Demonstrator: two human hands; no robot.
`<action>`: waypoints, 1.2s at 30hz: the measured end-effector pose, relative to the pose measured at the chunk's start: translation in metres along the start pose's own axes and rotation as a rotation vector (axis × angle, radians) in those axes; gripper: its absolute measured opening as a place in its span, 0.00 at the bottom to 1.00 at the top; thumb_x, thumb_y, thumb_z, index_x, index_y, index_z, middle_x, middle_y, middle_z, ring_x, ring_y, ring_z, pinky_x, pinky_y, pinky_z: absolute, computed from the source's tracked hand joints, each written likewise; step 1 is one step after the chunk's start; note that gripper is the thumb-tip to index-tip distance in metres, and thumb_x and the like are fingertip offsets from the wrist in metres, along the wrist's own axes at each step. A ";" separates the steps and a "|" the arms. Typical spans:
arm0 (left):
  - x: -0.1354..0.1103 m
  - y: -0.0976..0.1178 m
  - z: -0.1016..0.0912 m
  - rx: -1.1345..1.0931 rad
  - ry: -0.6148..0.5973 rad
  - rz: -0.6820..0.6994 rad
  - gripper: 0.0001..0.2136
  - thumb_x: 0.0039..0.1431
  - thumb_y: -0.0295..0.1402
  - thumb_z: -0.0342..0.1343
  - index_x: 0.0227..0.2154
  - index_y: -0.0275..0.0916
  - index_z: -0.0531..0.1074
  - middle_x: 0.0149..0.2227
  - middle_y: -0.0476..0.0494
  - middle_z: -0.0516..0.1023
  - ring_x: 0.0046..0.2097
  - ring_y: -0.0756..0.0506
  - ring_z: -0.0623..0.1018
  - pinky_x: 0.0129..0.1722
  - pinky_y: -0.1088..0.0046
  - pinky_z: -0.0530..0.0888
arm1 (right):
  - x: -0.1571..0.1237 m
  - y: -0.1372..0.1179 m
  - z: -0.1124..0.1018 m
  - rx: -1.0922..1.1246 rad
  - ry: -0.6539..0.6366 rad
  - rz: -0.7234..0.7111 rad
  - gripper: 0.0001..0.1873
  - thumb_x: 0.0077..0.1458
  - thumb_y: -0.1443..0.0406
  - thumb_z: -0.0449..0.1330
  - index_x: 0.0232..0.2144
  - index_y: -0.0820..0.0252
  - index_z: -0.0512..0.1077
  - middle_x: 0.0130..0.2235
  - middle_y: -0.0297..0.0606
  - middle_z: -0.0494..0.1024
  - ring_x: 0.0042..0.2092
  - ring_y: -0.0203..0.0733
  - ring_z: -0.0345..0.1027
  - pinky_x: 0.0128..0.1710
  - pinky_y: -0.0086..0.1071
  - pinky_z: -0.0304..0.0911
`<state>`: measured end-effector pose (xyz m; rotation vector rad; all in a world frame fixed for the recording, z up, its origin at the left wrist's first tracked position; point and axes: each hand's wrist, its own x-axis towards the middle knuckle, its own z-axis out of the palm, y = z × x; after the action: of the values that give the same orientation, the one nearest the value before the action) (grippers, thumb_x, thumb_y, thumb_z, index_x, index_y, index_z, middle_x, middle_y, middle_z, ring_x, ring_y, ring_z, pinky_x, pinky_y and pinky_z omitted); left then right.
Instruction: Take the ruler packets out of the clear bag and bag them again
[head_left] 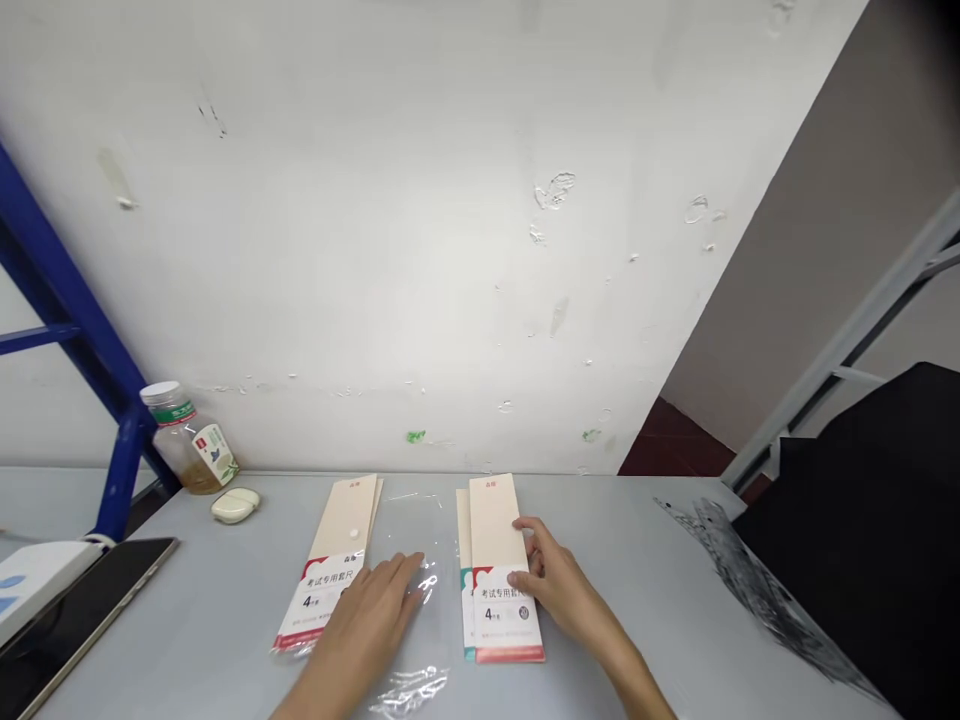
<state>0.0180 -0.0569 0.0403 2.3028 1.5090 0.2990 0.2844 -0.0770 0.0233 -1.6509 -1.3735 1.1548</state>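
Right now, the thumb and forefinger of your right hand (559, 580) touch the right edge of one red-banded packet (508, 635); you can't make out whether they grip it, since the other fingers are partly tucked from sight. Left of those fingers, one teal-marked packet (466, 600) shows just a strip from behind the first. Your left hand (367, 615) lies relaxed, nothing visibly grasped, its fingers resting over one clear plastic bag (424, 635), whose outline almost melts into the desk (585, 670). Just left of them is a second red-banded packet (321, 600), partly covered by the hand; a cream edge (377, 498) peeks out behind it, the full count there being hidden. Farther left of those fingers sit one cream case (235, 505), one jar (196, 450), one phone (90, 610) and one white box (37, 580), the last two cut off. Well right of your right fingers, one black object (862, 520) is cut off too.
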 end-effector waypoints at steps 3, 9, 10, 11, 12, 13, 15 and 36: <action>0.002 0.000 0.008 0.036 0.038 0.021 0.17 0.64 0.36 0.42 0.50 0.43 0.71 0.47 0.40 0.78 0.47 0.36 0.76 0.47 0.56 0.69 | 0.003 0.003 0.001 0.007 0.060 -0.004 0.36 0.48 0.63 0.60 0.60 0.44 0.56 0.34 0.30 0.67 0.31 0.41 0.64 0.35 0.35 0.62; 0.003 0.001 0.008 0.077 0.054 0.122 0.15 0.64 0.28 0.41 0.44 0.43 0.72 0.50 0.42 0.75 0.46 0.39 0.73 0.43 0.60 0.69 | 0.006 -0.001 0.001 0.132 -0.038 -0.044 0.30 0.50 0.59 0.61 0.56 0.52 0.62 0.26 0.25 0.63 0.25 0.36 0.59 0.26 0.31 0.56; 0.003 0.000 0.008 0.077 0.056 0.130 0.15 0.64 0.27 0.41 0.44 0.43 0.71 0.50 0.43 0.75 0.45 0.39 0.73 0.43 0.61 0.69 | 0.005 -0.002 0.002 0.163 -0.072 -0.036 0.28 0.50 0.59 0.61 0.54 0.53 0.63 0.26 0.25 0.63 0.24 0.35 0.57 0.24 0.30 0.53; 0.003 -0.001 0.009 0.083 0.064 0.133 0.15 0.64 0.27 0.41 0.45 0.43 0.71 0.48 0.43 0.76 0.45 0.40 0.73 0.43 0.61 0.68 | 0.004 -0.004 0.002 0.192 -0.102 -0.025 0.27 0.49 0.58 0.62 0.53 0.53 0.64 0.25 0.24 0.62 0.23 0.33 0.56 0.23 0.29 0.51; 0.004 -0.002 0.010 0.094 0.075 0.130 0.15 0.64 0.27 0.41 0.45 0.43 0.71 0.46 0.43 0.76 0.44 0.40 0.73 0.44 0.61 0.68 | 0.002 -0.005 0.003 0.213 -0.128 -0.011 0.27 0.49 0.58 0.62 0.52 0.54 0.65 0.25 0.24 0.62 0.22 0.32 0.54 0.22 0.29 0.49; 0.004 -0.004 0.011 0.106 0.084 0.124 0.14 0.64 0.27 0.42 0.45 0.43 0.71 0.45 0.43 0.77 0.44 0.39 0.73 0.44 0.61 0.68 | 0.001 -0.006 0.005 0.226 -0.148 0.003 0.27 0.49 0.58 0.63 0.52 0.54 0.64 0.25 0.23 0.62 0.21 0.31 0.53 0.21 0.28 0.48; 0.005 -0.005 0.013 0.115 0.086 0.107 0.13 0.63 0.28 0.43 0.42 0.42 0.72 0.43 0.42 0.76 0.44 0.39 0.73 0.44 0.61 0.68 | -0.001 -0.008 0.007 0.230 -0.184 0.033 0.27 0.48 0.59 0.64 0.51 0.54 0.65 0.25 0.23 0.63 0.20 0.30 0.52 0.20 0.27 0.46; 0.002 0.006 0.019 -0.268 -0.001 0.154 0.12 0.68 0.34 0.40 0.34 0.45 0.68 0.38 0.49 0.70 0.39 0.46 0.74 0.39 0.69 0.70 | -0.006 -0.009 0.028 0.349 -0.276 -0.004 0.27 0.49 0.62 0.61 0.52 0.56 0.62 0.25 0.24 0.70 0.20 0.33 0.66 0.20 0.28 0.63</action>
<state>0.0306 -0.0604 0.0256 2.2043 1.2101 0.5089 0.2554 -0.0816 0.0222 -1.2760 -1.2470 1.5659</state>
